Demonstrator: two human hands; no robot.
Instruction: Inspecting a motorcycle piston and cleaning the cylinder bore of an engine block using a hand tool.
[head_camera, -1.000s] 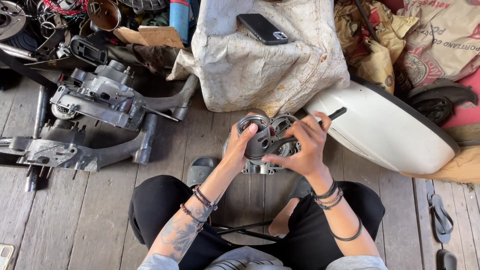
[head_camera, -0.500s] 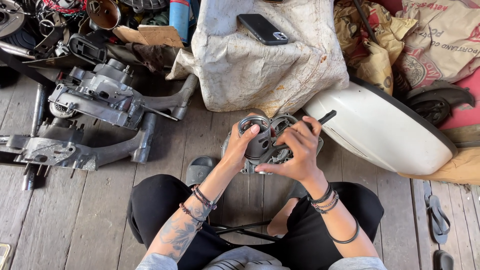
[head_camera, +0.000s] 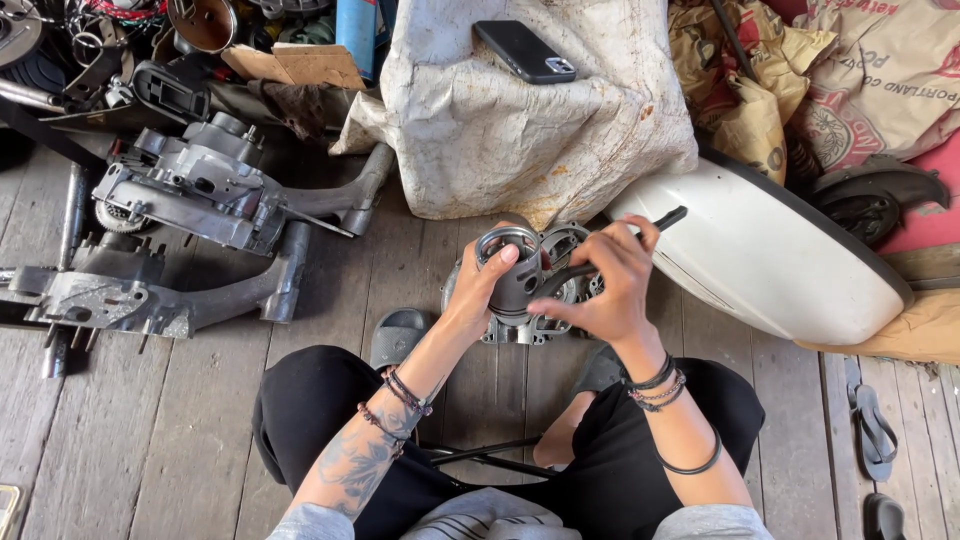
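Step judged: work on small engine part with hand tool, mid-way.

Grey metal cylinder (head_camera: 512, 275) held upright over wooden floor (head_camera: 150, 420), between knees, just in front of white sack (head_camera: 520, 120). Left hand (head_camera: 480, 290) wrapped around cylinder, thumb on open rim. Right hand (head_camera: 605, 285) closed on dark tool (head_camera: 625, 245), handle end toward white curved panel (head_camera: 760, 260).

Next move judged to call for firm left-hand bracing and steady tool pressure.

Cylinder: dull, round bore, flanged casting partly hidden behind.
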